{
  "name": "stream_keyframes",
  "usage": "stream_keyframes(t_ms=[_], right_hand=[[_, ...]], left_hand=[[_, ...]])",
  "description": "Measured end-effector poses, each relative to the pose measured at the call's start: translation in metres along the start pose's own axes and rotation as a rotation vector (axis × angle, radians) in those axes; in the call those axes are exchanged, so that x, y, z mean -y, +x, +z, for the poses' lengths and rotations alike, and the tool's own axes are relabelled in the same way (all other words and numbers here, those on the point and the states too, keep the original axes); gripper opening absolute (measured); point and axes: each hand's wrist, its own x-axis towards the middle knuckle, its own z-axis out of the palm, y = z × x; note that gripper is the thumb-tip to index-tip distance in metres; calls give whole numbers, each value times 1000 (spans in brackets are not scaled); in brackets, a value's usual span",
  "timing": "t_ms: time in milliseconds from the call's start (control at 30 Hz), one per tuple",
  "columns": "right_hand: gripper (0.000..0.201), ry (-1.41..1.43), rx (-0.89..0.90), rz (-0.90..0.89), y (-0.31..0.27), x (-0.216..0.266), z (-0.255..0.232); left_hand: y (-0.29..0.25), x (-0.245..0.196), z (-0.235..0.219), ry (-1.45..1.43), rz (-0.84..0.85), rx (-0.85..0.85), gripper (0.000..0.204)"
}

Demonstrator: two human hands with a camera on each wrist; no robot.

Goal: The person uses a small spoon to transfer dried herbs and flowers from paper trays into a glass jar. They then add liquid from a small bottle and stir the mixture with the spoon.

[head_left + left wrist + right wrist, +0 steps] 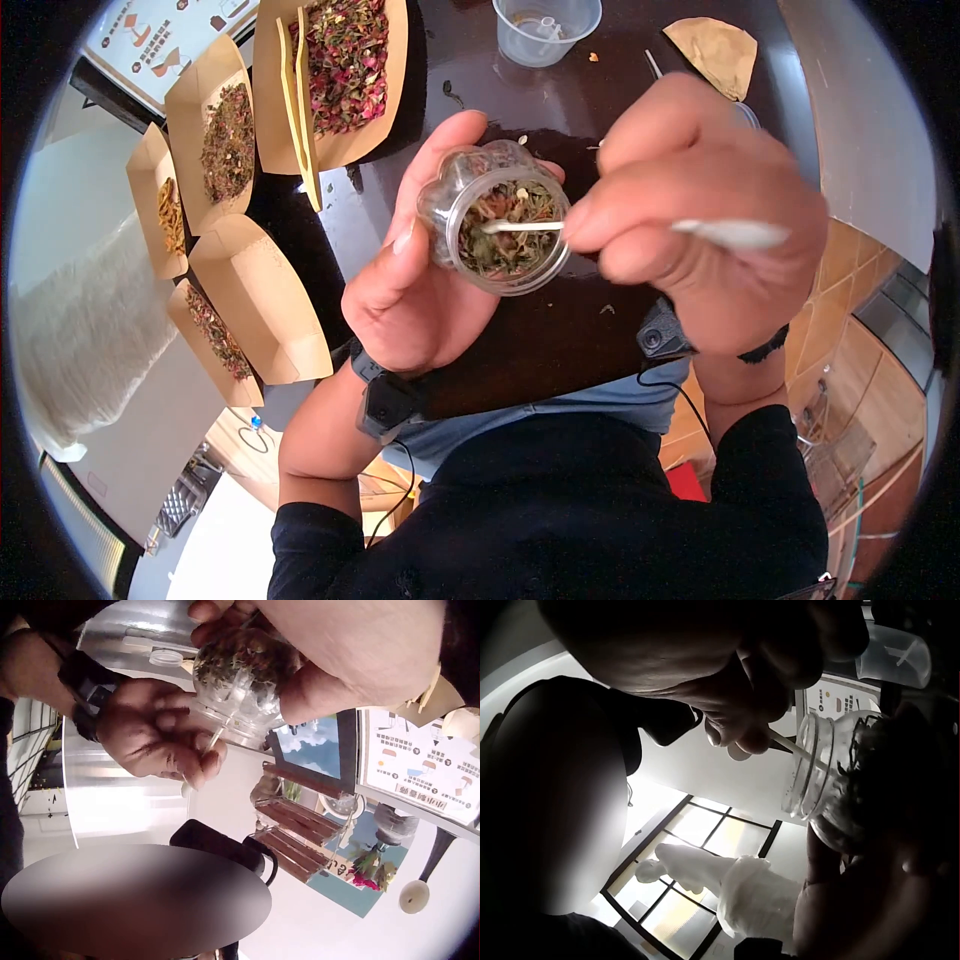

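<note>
My left hand grips a clear, ribbed jar, its open mouth tilted toward the head camera. Mixed dried herbs and petals lie inside it. Between thumb and fingers my right hand pinches a thin white spoon; its slim end reaches through the mouth to the herbs. The wider, blurred end sticks out behind the hand. In the left wrist view the jar shows the spoon entering its rim. The right wrist view has the jar side-on, with the hand in shadow.
Paper trays at the left hold rose buds and herbs, brown herbs and yellow pieces. Wooden tongs lie across the largest. A clear plastic cup and a brown paper piece are at the back of the dark table.
</note>
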Motion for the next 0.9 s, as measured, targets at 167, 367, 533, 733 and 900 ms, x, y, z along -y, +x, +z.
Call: stream_keyframes(t_ms=[167,367,533,733,900], right_hand=[[33,20,-113,-58,1,-5,6],[32,121,-87,19,-3,-9,14],[32,156,-186,-77,2,-17,8],[36,99,-86,-15,0,-7,14],[34,-44,-20,-1,-2,-4,-2]], left_hand=[[0,-1,0,-21,-12,-11,92],[1,-1,-7,87,-9,75,91],[0,-1,3,11,-15,-47,95],[1,1,5,10,19,-85,95],[0,0,4,13,-7,-33,95]])
